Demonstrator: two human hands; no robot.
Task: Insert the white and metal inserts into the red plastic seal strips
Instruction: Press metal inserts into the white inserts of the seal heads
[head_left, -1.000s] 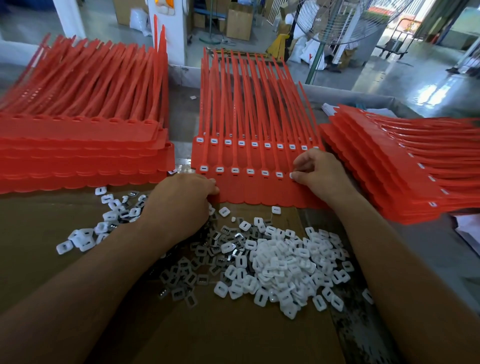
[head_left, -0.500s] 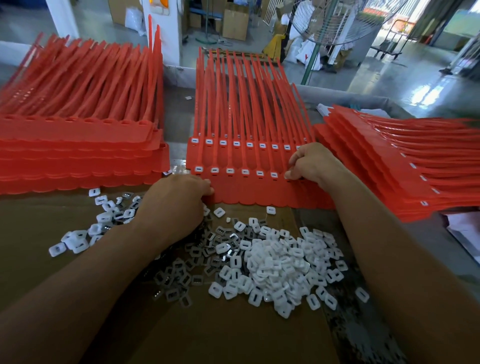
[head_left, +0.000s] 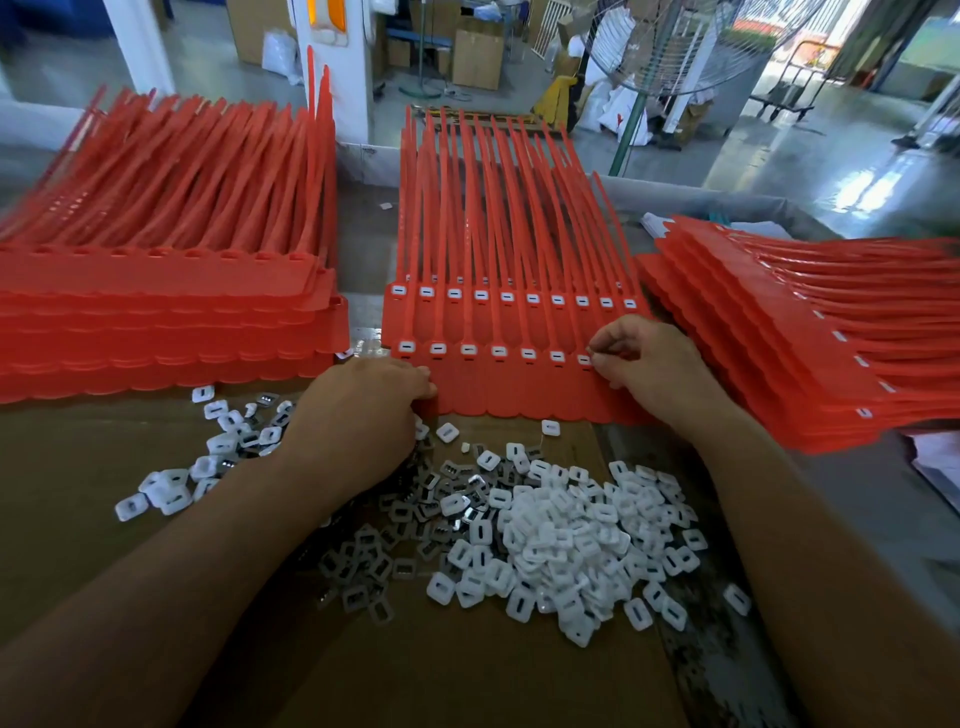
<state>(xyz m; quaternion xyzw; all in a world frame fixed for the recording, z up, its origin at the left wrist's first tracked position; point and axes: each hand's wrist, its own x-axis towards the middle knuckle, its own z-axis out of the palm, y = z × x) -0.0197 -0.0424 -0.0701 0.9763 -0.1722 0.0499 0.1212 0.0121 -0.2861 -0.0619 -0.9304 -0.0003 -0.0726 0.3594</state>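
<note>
many loose inserts (head_left: 545, 530) are heaped nearest; the left hand (head_left: 363, 415) is curled at the edge of the red seal strips (head_left: 519, 395), and whether anything is held cannot be told. a seventh insert (head_left: 584, 359), pinched by the right hand (head_left: 644, 364), has just been added to the near row; three sockets are judged left.
</note>
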